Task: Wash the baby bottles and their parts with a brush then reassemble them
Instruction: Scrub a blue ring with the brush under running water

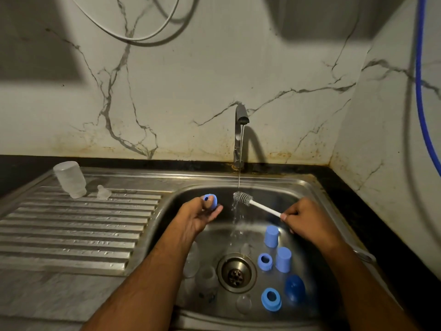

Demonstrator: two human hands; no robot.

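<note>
Left hand has its fingers curled round a blue screw ring held up over the basin, and the right hand pinches the white handle of a bottle brush, its bristle head right under the thin stream from the tap. It's a steel sink against a marble-look wall; down by the drain sit two blue caps and two more blue rings, plus some clear parts that are hard to make out. One clear bottle stands upside down on the ribbed drainboard with a clear teat just beside it.
</note>
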